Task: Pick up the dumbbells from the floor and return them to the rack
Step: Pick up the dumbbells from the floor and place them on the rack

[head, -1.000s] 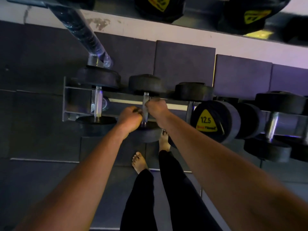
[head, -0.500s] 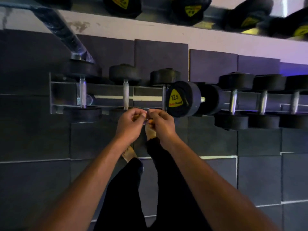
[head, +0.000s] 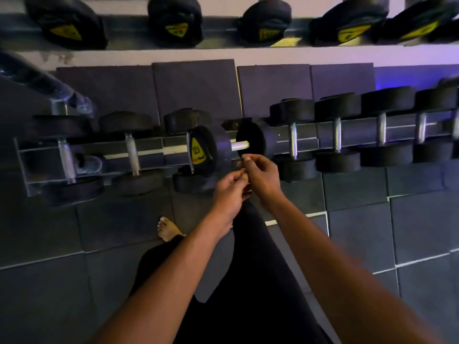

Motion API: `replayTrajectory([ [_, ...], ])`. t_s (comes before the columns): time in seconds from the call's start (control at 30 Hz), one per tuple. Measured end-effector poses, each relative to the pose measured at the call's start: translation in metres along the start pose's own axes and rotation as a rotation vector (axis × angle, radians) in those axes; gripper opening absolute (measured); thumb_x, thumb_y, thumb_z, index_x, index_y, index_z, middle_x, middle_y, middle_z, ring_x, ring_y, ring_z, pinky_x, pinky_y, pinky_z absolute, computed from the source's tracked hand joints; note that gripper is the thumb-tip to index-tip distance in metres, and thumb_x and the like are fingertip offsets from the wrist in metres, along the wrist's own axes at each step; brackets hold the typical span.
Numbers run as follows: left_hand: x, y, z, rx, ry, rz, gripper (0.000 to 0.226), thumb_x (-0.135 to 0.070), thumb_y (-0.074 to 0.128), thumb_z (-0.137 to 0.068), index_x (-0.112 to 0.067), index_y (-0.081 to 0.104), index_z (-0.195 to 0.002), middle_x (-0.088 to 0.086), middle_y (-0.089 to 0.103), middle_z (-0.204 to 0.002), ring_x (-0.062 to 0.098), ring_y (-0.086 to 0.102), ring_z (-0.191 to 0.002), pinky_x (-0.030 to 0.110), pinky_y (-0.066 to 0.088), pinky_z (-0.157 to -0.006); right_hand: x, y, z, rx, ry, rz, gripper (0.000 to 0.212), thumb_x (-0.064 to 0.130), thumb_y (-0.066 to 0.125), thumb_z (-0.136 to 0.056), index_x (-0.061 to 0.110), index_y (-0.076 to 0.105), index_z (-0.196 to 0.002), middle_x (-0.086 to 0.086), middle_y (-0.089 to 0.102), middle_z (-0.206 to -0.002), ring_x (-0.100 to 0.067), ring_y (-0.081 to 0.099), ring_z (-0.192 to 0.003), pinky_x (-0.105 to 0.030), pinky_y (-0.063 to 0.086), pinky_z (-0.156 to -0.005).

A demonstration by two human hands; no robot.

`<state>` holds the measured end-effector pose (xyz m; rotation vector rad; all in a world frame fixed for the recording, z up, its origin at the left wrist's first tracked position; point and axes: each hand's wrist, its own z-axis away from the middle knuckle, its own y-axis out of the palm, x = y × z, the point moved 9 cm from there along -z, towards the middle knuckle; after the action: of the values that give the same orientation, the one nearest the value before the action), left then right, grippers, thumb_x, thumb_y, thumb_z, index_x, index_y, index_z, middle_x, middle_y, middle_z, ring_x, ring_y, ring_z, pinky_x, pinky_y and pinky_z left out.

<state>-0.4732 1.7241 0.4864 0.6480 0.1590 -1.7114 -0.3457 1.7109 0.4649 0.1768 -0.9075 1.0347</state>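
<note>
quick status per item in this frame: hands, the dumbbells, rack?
left hand: off the weights, fingers curled, touching the right hand.
right hand: off the weights, fingertips pinched, nothing visibly held.
12.5 dumbbell: lying lengthwise along the rack, unlike its neighbours.
other lower dumbbells: seated crosswise, handles across the rails.
lower rack: nearly full.
upper-shelf dumbbells: stowed, yellow labels facing out.

Dim room, violet-blue glow [head: 387, 78] spilling from the upper right; chrome dumbbell handles [head: 239, 146] catch small glints; right edge smeared with motion blur; wide-angle bending curves the rack [head: 154, 155]; floor murky.
</note>
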Motion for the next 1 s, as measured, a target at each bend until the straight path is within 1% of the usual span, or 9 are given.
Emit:
replayTrajectory([
  [0.13,0.004,0.041,-0.056,-0.142,-0.096,0.136,0.023,-0.036,0.047,-0.109,-0.026,0.067,-0.115,-0.003,0.073,-0.119,0.005,0.068,-0.103,0.032,0.052,-0.092,0.009,-0.023,-0.078,0.074,-0.105,0.337,0.024,0.034,0.061,-0.102,0.024,0.077,-0.116,0.003,0.081,-0.103,-0.011,0.075,-0.097,-0.035,0.062,-0.093],
  [0.2,0.01,0.048,-0.089,-0.269,-0.157,0.181,0.033,-0.053,0.05,-0.103,-0.029,0.066,-0.119,-0.001,0.07,-0.121,0.011,0.069,-0.105,0.037,0.055,-0.096,0.019,-0.023,-0.113,0.144,-0.198,0.524,0.024,0.025,0.061,-0.104,0.022,0.075,-0.123,0.001,0.08,-0.111,-0.009,0.071,-0.098,-0.018,0.055,-0.086],
  [0.27,0.012,0.048,-0.117,-0.41,-0.217,0.284,0.048,-0.061,0.054,-0.097,-0.026,0.064,-0.128,0.005,0.07,-0.124,0.023,0.07,-0.108,0.047,0.057,-0.1,0.032,-0.014,-0.145,0.22,-0.388,0.783,0.032,0.02,0.061,-0.1,0.022,0.071,-0.131,-0.001,0.078,-0.118,-0.021,0.068,-0.107,-0.03,0.052,-0.09],
  [0.5,0.015,0.05,-0.173,-0.631,-0.296,0.715,0.037,-0.05,0.061,-0.1,-0.014,0.069,-0.103,0.011,0.076,-0.083,0.027,0.074,-0.067,0.033,0.058,-0.043,0.007,0.058,-0.194,0.744,-0.875,1.771,0.05,0.045,0.062,-0.096,0.029,0.059,-0.143,0.002,0.067,-0.134,-0.025,0.047,-0.13,-0.047,0.032,-0.107],
  [0.6,0.024,0.043,-0.184,-0.691,-0.274,0.71,0.032,-0.052,0.062,-0.099,-0.021,0.067,-0.098,0.01,0.074,-0.099,0.026,0.072,-0.081,0.034,0.06,-0.06,-0.009,0.072,-0.201,0.863,-0.953,1.922,0.052,0.051,0.062,-0.096,0.033,0.057,-0.145,0.003,0.064,-0.138,-0.024,0.047,-0.134,-0.046,0.028,-0.111],
  [0.7,0.022,0.036,-0.186,-0.743,-0.242,0.687,0.04,-0.054,0.055,-0.102,-0.028,0.066,-0.13,0.007,0.066,-0.13,0.028,0.066,-0.112,0.045,0.053,-0.088,-0.017,0.076,-0.208,0.899,-0.993,1.933,0.06,0.055,0.061,-0.097,0.036,0.049,-0.153,0.0,0.06,-0.148,-0.027,0.046,-0.146,-0.053,0.014,-0.126],
  [0.77,0.019,0.033,-0.192,-0.732,-0.211,0.656,0.045,-0.055,0.049,-0.104,-0.032,0.061,-0.141,0.006,0.061,-0.135,0.028,0.062,-0.115,0.047,0.047,-0.089,-0.02,0.074,-0.213,0.932,-0.943,1.907,0.063,0.056,0.06,-0.098,0.037,0.045,-0.156,-0.001,0.058,-0.154,-0.029,0.042,-0.152,-0.057,0.001,-0.13],
  [0.87,0.017,0.029,-0.195,-0.735,-0.183,0.673,0.036,-0.051,0.048,-0.105,-0.025,0.067,-0.123,0.004,0.068,-0.109,0.023,0.065,-0.092,0.047,0.048,-0.089,-0.018,0.076,-0.213,0.938,-0.887,1.896,0.06,0.056,0.059,-0.098,0.038,0.048,-0.153,-0.001,0.061,-0.151,-0.03,0.046,-0.15,-0.055,0.003,-0.131],
  [1.0,0.026,0.03,-0.196,-0.678,-0.184,0.631,0.048,-0.057,0.049,-0.103,-0.023,0.064,-0.134,0.013,0.069,-0.129,0.034,0.068,-0.114,0.049,0.058,-0.091,-0.014,0.077,-0.206,0.912,-0.884,1.883,0.055,0.052,0.056,-0.098,0.036,0.051,-0.151,0.0,0.069,-0.141,-0.027,0.055,-0.143,-0.053,0.0,-0.131],
])
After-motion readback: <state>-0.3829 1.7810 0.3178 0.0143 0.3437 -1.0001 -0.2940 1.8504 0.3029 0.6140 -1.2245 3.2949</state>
